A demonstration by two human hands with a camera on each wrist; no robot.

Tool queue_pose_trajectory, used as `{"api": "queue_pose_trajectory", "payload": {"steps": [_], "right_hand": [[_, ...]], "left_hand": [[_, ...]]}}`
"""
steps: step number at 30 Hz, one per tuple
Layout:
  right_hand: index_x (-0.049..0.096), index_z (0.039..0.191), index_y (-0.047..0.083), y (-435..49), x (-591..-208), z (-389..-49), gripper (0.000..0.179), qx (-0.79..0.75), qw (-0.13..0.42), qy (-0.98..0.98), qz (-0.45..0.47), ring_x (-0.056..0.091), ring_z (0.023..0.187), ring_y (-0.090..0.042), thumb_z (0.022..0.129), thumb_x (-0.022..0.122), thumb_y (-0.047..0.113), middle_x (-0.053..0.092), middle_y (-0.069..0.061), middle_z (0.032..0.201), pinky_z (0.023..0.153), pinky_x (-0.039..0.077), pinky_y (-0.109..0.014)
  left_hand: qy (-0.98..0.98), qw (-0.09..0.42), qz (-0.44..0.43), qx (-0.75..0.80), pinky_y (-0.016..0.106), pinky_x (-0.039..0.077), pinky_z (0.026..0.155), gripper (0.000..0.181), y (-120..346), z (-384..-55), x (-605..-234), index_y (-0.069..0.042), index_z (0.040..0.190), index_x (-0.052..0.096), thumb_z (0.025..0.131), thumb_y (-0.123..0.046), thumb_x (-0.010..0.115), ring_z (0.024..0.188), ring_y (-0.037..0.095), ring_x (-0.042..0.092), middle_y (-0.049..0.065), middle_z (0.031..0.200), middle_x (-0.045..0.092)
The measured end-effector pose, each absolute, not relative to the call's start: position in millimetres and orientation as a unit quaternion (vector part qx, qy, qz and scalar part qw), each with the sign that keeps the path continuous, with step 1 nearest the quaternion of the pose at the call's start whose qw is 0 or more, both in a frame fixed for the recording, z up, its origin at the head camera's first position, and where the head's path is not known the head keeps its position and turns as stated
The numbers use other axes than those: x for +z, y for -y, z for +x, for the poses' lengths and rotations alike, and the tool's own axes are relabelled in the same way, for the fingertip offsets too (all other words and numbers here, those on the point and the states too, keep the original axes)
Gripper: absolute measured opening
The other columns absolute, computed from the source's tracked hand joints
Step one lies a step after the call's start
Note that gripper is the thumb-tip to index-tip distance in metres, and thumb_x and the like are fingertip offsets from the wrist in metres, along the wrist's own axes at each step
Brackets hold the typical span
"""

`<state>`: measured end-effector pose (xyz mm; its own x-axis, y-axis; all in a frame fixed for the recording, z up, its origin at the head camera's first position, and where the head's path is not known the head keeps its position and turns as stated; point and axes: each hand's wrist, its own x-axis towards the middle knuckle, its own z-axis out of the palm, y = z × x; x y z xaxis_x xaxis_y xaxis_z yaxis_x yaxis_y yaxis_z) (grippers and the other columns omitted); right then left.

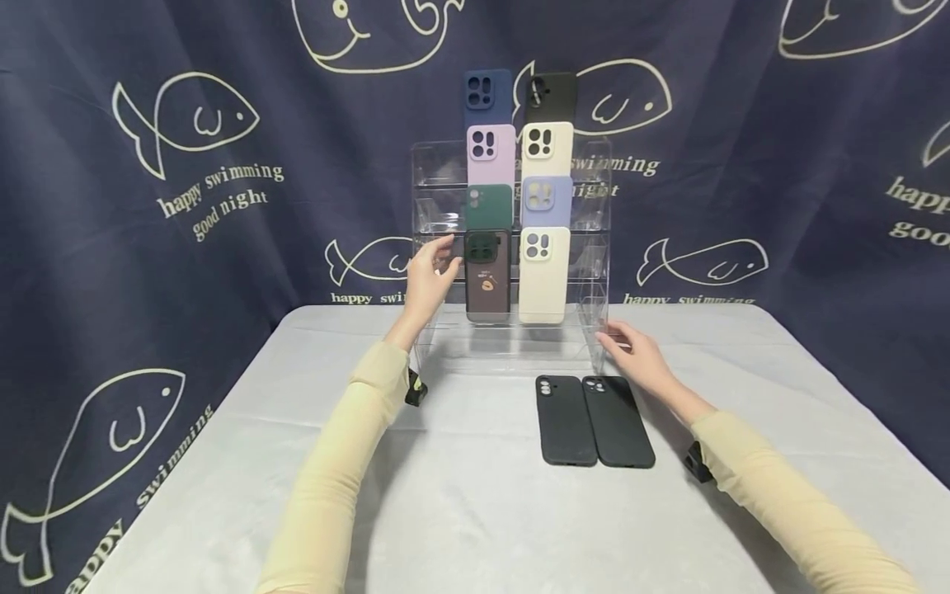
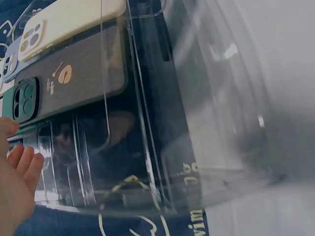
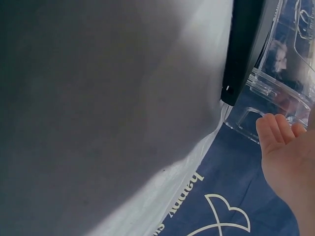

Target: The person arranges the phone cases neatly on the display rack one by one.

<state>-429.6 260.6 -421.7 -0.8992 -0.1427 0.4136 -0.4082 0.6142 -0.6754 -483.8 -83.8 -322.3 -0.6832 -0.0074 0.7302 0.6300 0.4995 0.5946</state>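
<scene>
A clear acrylic tiered rack point(image 1: 441, 326) holds two columns of phone cases. In its left column, from the top, are a navy case point(image 1: 499, 87), a lilac case point(image 1: 490, 169), a green case point(image 1: 490, 210) and a translucent dark case point(image 1: 487, 301) with a small print. The right column has a black case point(image 1: 560, 95), a white case point(image 1: 552, 161), a pale blue case point(image 1: 560, 206) and a cream case point(image 1: 545, 285). My left hand point(image 1: 429, 285), empty with fingers spread, is just left of the dark case. My right hand point(image 1: 634, 355) reaches the rack's lower right side, fingers loosely bent.
Two black phone cases point(image 1: 567, 429) lie side by side on the white-covered table point(image 1: 460, 503), before the rack's right side. Behind the table hangs a navy curtain point(image 1: 223, 313) with fish drawings and lettering.
</scene>
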Motion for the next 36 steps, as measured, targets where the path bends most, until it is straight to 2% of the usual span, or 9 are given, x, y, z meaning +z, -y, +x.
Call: {"api": "queue_pose_trajectory", "payload": {"steps": [7,16,21,25,32,36], "right_hand": [[0.046,0.13,-0.009,-266,-415,-425,0.052,0.382,0.153,0.897,0.164,0.055,0.112,-0.044,0.097,0.051,0.03,0.056,-0.031,0.122,0.098,0.046,-0.052],[0.046,0.131,-0.007,-269,-402,-415,0.05,0.351,0.112,0.91,0.187,0.056,0.11,-0.047,0.097,0.052,0.029,0.056,-0.03,0.123,0.096,0.046,-0.055],[0.04,0.135,-0.009,-275,-400,-408,0.057,0.351,0.084,0.91,0.202,0.058,0.106,-0.047,0.092,0.06,0.023,0.058,-0.033,0.118,0.093,0.048,-0.055],[0.043,0.131,-0.013,-282,-402,-402,0.057,0.334,0.067,0.915,0.216,0.06,0.102,-0.046,0.088,0.064,0.019,0.058,-0.033,0.116,0.088,0.051,-0.053],[0.052,0.125,-0.011,-290,-409,-399,0.06,0.3,0.029,0.931,0.205,0.062,0.1,-0.043,0.084,0.07,0.029,0.061,-0.028,0.115,0.085,0.054,-0.049],[0.053,0.124,-0.011,-288,-410,-396,0.063,0.277,0.0,0.939,0.201,0.062,0.099,-0.042,0.082,0.071,0.032,0.061,-0.029,0.115,0.083,0.054,-0.05]], "left_hand": [[0.772,0.358,-0.21,-0.48,0.03,0.058,0.084,0.036,104,-472,-336,0.003,0.121,0.056,0.086,-0.002,0.063,0.097,0.029,0.065,0.019,0.114,0.063],[0.773,0.375,-0.201,-0.47,0.031,0.059,0.076,0.026,133,-454,-357,0.003,0.111,0.062,0.085,-0.002,0.064,0.085,0.028,0.066,0.018,0.103,0.065],[0.783,0.357,-0.186,-0.474,0.031,0.059,0.076,0.021,148,-447,-369,0.002,0.105,0.065,0.085,-0.004,0.065,0.083,0.027,0.065,0.016,0.1,0.065],[0.793,0.344,-0.177,-0.471,0.031,0.059,0.075,0.019,159,-443,-376,0.001,0.102,0.066,0.086,-0.008,0.066,0.082,0.027,0.065,0.015,0.098,0.066],[0.823,0.317,-0.176,-0.438,0.031,0.059,0.073,0.016,179,-440,-388,0.0,0.096,0.068,0.087,-0.013,0.066,0.075,0.024,0.064,0.015,0.087,0.068],[0.848,0.3,-0.19,-0.394,0.032,0.059,0.072,0.015,191,-438,-393,0.0,0.096,0.068,0.087,-0.012,0.065,0.075,0.024,0.065,0.014,0.087,0.069]]}}
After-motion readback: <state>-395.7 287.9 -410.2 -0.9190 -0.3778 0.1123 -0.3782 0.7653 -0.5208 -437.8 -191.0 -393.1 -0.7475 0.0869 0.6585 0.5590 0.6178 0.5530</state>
